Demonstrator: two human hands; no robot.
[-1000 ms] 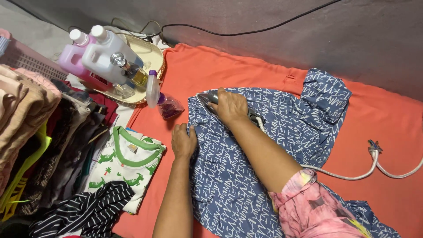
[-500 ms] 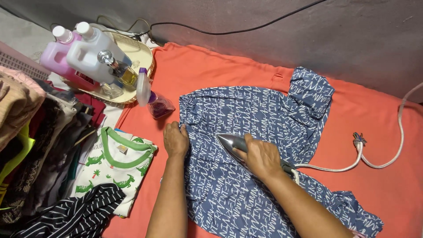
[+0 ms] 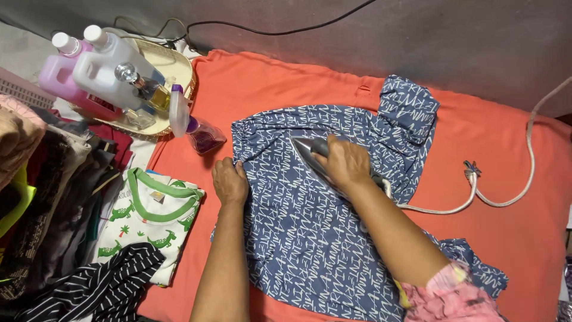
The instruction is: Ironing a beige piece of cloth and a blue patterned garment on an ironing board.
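A blue garment with a white pattern [image 3: 310, 232] lies spread on an orange cloth [image 3: 500, 149]. My right hand [image 3: 345, 162] grips the handle of a silver iron [image 3: 307, 150], whose tip points toward the garment's upper left. My left hand [image 3: 230, 180] presses flat on the garment's left edge, fingers together. The iron's white cord [image 3: 500, 191] trails off to the right.
A round tray [image 3: 179, 71] at upper left holds a pink bottle [image 3: 59, 74], a white jug [image 3: 116, 68] and a small glass bottle. A spray bottle [image 3: 190, 122] lies beside it. A folded white shirt with green trim [image 3: 152, 220] and piles of clothes [image 3: 42, 197] fill the left side.
The iron slid from the garment's upper left down toward the middle, then back up a little. My left hand stayed on the left edge.
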